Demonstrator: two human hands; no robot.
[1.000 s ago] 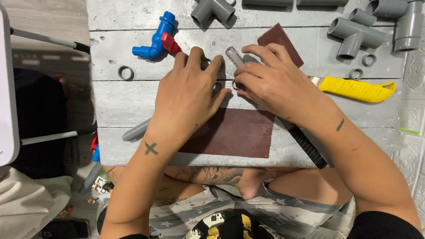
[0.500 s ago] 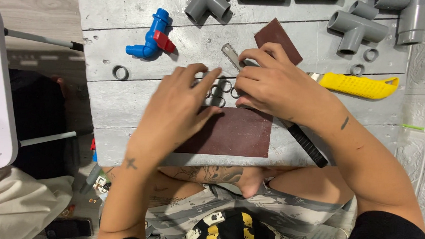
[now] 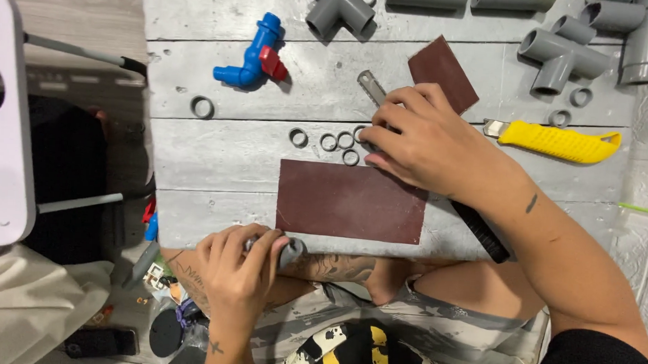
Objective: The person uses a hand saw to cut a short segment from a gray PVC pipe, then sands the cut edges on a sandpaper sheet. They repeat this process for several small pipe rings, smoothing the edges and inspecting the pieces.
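Observation:
My left hand (image 3: 238, 266) is at the near edge of the grey board (image 3: 217, 171), closed around a short grey pipe piece (image 3: 291, 251). My right hand (image 3: 426, 139) lies curled over a long black-handled tool (image 3: 480, 230), whose metal tip (image 3: 370, 85) sticks out past the fingers. Its fingertips are next to several small grey rings (image 3: 330, 141). A large dark red sandpaper sheet (image 3: 348, 201) lies flat between my two hands.
A smaller sandpaper piece (image 3: 443, 70) and a yellow utility knife (image 3: 555, 142) lie to the right. A blue valve elbow with a red handle (image 3: 253, 57) and a loose ring (image 3: 202, 107) sit at the left. Grey tee fittings (image 3: 558, 57) line the far edge.
My left hand has pulled back from the rings in the middle to the board's near edge and has closed on the grey pipe piece. My right hand has stayed put.

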